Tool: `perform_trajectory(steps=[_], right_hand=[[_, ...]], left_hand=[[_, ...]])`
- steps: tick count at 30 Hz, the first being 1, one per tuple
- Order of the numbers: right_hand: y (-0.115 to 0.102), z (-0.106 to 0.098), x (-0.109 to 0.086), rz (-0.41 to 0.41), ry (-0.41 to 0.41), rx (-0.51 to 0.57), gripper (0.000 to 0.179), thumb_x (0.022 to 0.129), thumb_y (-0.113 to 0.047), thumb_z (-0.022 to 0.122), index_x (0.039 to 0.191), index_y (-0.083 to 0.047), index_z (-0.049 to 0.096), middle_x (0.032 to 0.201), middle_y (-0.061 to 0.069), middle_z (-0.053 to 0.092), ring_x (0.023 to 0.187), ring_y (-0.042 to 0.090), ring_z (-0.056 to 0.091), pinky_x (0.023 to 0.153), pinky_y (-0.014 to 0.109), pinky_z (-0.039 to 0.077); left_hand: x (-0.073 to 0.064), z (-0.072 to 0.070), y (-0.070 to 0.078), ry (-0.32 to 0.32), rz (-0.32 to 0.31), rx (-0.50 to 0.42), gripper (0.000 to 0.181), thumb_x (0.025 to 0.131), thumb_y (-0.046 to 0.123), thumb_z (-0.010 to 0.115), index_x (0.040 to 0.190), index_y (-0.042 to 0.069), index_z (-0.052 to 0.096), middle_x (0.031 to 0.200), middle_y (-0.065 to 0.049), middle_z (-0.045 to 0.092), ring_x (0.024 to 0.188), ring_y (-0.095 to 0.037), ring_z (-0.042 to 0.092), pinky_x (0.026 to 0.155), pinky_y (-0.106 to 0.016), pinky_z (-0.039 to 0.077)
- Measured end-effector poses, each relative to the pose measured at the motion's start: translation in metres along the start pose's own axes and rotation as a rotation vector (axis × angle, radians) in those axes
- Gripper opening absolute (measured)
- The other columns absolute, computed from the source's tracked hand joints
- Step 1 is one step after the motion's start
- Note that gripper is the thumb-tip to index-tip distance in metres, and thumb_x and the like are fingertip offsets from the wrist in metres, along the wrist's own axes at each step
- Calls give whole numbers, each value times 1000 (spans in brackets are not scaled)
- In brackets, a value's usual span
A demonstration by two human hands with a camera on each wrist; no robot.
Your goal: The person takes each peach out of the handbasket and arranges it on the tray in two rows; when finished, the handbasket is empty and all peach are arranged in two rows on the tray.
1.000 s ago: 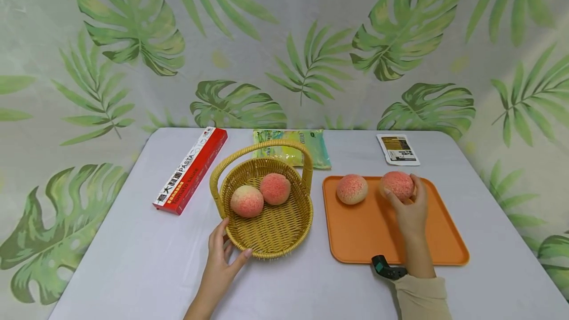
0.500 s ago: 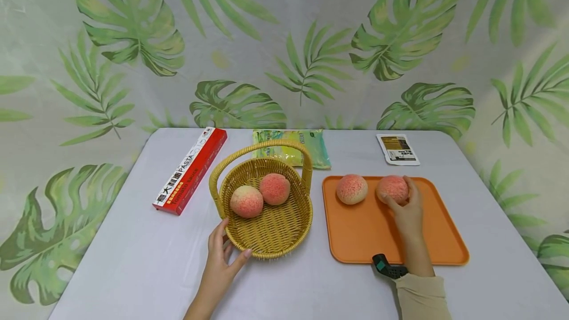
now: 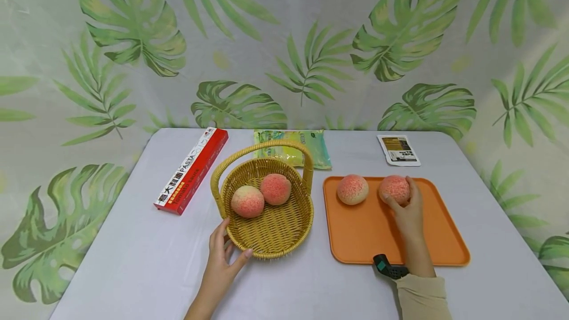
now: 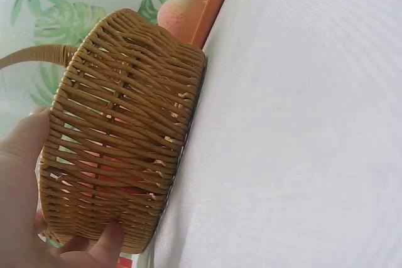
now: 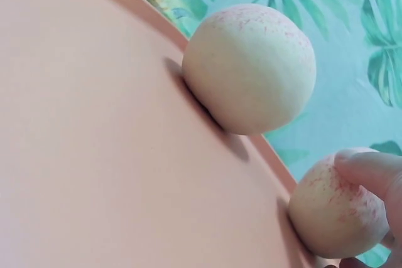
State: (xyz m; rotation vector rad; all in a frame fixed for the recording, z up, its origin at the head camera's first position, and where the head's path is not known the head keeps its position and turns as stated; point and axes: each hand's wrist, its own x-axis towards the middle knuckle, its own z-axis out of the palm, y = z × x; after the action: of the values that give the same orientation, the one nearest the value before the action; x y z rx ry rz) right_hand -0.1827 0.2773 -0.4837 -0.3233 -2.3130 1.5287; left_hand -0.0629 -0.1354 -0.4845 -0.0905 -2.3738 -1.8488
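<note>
My left hand (image 3: 221,257) holds the near left rim of a round woven basket (image 3: 277,233) with a tall handle, thumb and fingers spread along it. Inside lie two pink-and-cream peaches, one at the left (image 3: 247,202) and one further back (image 3: 276,189). In the left wrist view, fingers (image 4: 108,243) lie against the wicker wall. My right hand (image 3: 409,216) grips a peach (image 3: 393,189) between thumb and fingers at the back of an orange tray (image 3: 364,238). Another peach (image 5: 248,70) rests on the tray to its left, apart from the held one.
A red pasta box (image 3: 193,172) lies left of the basket. Behind the basket's handle is a green and yellow packet (image 3: 315,147). A small white pouch (image 3: 398,150) lies behind the tray. A leaf-patterned cloth (image 3: 311,38) hangs beyond the table.
The right hand has shifted slightly left and down with its peach, mostly in the first half second. The left hand and basket have stayed in place.
</note>
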Motion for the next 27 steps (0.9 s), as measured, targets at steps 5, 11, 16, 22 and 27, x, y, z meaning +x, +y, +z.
perform_trajectory(steps=[5,11,16,22,27], right_hand=[[-1,-1,-1,18,-13,31,74,83,-7,64,142,-9,20,139,14,26,111,28,38,89,27,43],[-7,-4,-2,91,-20,105,77,83,-6,63,143,-12,15,138,18,25,114,31,35,74,10,43],[-25,-9,-7,74,37,75,74,85,-12,61,144,-16,16,145,7,15,127,29,21,101,36,32],[-77,-13,-23,-144,128,232,71,80,-7,66,139,-11,26,142,6,22,129,20,17,109,28,11],[-126,-5,-46,-417,26,484,72,73,14,64,135,-1,30,139,11,26,128,24,19,109,29,12]], left_hand=[[0,0,-1,-2,16,-5,83,80,17,70,143,17,15,138,-12,15,121,-32,28,100,-37,30],[0,0,1,-3,10,-5,84,80,18,70,143,16,15,139,-13,14,122,-33,28,100,-37,29],[0,0,5,-9,2,-4,85,79,15,70,143,14,13,139,-15,13,122,-34,27,101,-37,29],[-3,-2,35,-12,-24,2,82,79,8,69,141,1,14,137,-22,14,120,-39,27,100,-43,29],[-3,-2,37,-7,-17,6,82,79,8,69,140,0,15,136,-23,15,120,-39,28,99,-43,30]])
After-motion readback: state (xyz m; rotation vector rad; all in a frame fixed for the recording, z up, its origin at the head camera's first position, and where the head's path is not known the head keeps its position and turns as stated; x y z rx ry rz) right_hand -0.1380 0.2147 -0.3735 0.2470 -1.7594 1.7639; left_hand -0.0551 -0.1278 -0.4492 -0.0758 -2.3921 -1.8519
